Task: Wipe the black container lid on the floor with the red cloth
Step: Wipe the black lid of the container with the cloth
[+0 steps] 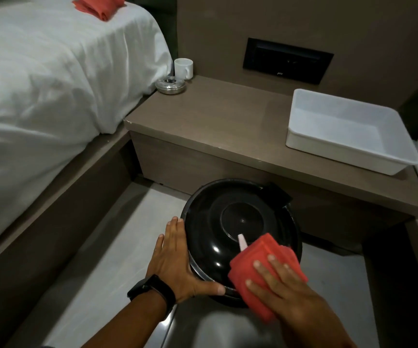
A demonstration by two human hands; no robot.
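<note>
The bed (39, 79) fills the left of the view, with a second red cloth bundle (97, 6) lying on it, well apart from the work. Beside it a low brown tabletop (215, 116) carries a white tray (303, 144) at the right and a white mug (183, 68) with a metal ashtray (170, 85) at the far left corner. Below its front edge, on the pale floor (107, 247), sits the black container lid (228, 222), domed and glossy, with a flat round centre and a squarish tab at its far right edge. The left hand (175, 262) is spread wide and flat, holding nothing, its fingers against the lid's left rim and its thumb along the near rim; a dark watch (150, 291) sits on the wrist. The right hand (283, 285) is also flat, palm down, pressing the folded red cloth (253, 262) onto the near right slope of the lid, with a pale tag (242, 241) sticking out from the cloth toward the centre. The wiping seems under way on that quadrant only. To do it well, I judge the left hand should brace the rim so the light lid does not skate on the smooth floor, while the right sweeps overlapping arcs around the dome, then the centre disc. The groove around the disc and the tab's corner likely need a fingertip through the cloth, with the tag tucked under.
</note>
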